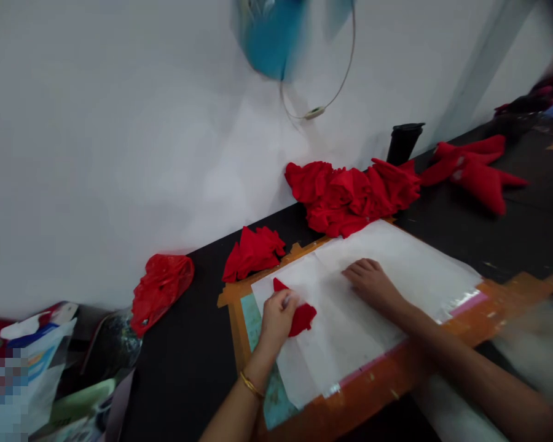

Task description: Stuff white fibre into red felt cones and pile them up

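My left hand [279, 316], with a gold bangle at the wrist, is closed in a pinch over a small red fabric piece [303, 319]. That piece lies on white paper, and part of it is hidden under my fingers. A small pale spot shows at the fingertips, too blurred to name. My right hand [365, 275] rests on the white paper [350, 331] further right, its fingers lying on the sheet with nothing visible in them. Orange-brown tape [373, 390] borders the paper, and a light blue-green surface [276, 399] shows at its left edge.
Behind the paper lie a large heap of red fabric [350, 190] and a smaller red pile [255, 248]. A red plastic bag [161, 288] is at left, near cluttered containers [83, 399]. A black cup [404, 142] and red star-like fabric shapes [477, 172] stand right. A cable [350, 64] hangs on the wall.
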`<state>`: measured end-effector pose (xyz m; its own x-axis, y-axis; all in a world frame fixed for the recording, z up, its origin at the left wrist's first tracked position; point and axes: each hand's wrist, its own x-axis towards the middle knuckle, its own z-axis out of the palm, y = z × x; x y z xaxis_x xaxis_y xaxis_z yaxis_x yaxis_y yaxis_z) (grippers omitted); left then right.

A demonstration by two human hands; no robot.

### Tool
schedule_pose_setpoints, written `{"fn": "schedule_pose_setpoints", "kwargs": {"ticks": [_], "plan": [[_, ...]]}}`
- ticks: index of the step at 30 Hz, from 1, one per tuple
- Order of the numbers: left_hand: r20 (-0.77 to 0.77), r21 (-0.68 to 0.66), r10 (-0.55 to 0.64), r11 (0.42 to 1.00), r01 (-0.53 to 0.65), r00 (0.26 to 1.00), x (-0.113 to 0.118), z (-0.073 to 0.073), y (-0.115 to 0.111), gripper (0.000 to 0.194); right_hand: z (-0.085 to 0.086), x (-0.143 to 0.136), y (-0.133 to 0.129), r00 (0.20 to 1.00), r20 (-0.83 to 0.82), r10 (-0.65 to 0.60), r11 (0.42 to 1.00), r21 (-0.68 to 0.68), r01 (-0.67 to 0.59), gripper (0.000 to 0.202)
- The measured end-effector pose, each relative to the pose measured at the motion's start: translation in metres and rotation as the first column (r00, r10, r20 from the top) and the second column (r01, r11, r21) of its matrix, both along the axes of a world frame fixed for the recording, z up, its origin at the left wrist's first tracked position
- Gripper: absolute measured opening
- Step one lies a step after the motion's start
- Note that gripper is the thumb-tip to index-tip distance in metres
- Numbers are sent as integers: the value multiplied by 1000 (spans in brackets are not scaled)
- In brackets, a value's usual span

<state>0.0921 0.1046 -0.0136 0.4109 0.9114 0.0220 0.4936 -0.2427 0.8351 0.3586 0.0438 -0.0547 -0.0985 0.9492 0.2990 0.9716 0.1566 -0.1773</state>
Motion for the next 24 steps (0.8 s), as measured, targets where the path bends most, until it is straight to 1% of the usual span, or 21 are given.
{"fn": "schedule_pose_setpoints", "kwargs": {"ticks": [2,3,5,7,9,11,12,15,17,18,19,21,22,24], "plan": [[112,-167,58,985,-39,992,-8,4,0,24,9,-1,-4,999,-39,-34,999,41,35,47],[186,-271,102,961,-49,977,-9,6,-2,25,15,-6,-8,996,-82,-27,997,75,34,52],[309,-436,187,899,-36,932,-7,9,-8,28,29,-27,-17,979,-198,50,988,151,-19,56],[373,-482,202,876,3,905,0,11,-18,30,38,-56,-26,931,-323,168,972,210,-103,52],[409,-469,156,881,61,899,9,11,-32,28,38,-85,-33,878,-420,228,962,234,-138,47],[417,-439,79,890,125,906,14,10,-46,23,31,-104,-38,850,-465,248,959,244,-147,38],[402,-420,38,896,147,915,15,10,-52,21,26,-110,-40,843,-477,250,959,244,-146,34],[298,-325,-74,929,175,952,8,8,-62,20,13,-108,-47,833,-501,234,965,228,-133,28],[178,-187,-123,970,157,976,-4,7,-62,23,9,-99,-53,840,-506,194,973,211,-98,26],[99,-85,-136,986,145,986,-10,6,-61,27,7,-93,-55,846,-506,166,977,201,-71,25],[10,27,-138,990,138,990,-17,4,-59,31,7,-87,-58,852,-508,128,982,188,-36,24],[-172,220,-125,962,162,977,-30,-1,-54,40,6,-78,-64,847,-531,33,989,139,49,23],[-251,279,-119,942,189,961,-34,-4,-51,45,6,-75,-67,832,-554,-10,992,100,79,23],[-372,329,-113,912,245,921,-39,-10,-46,47,9,-74,-72,778,-625,-62,996,12,89,28]]}}
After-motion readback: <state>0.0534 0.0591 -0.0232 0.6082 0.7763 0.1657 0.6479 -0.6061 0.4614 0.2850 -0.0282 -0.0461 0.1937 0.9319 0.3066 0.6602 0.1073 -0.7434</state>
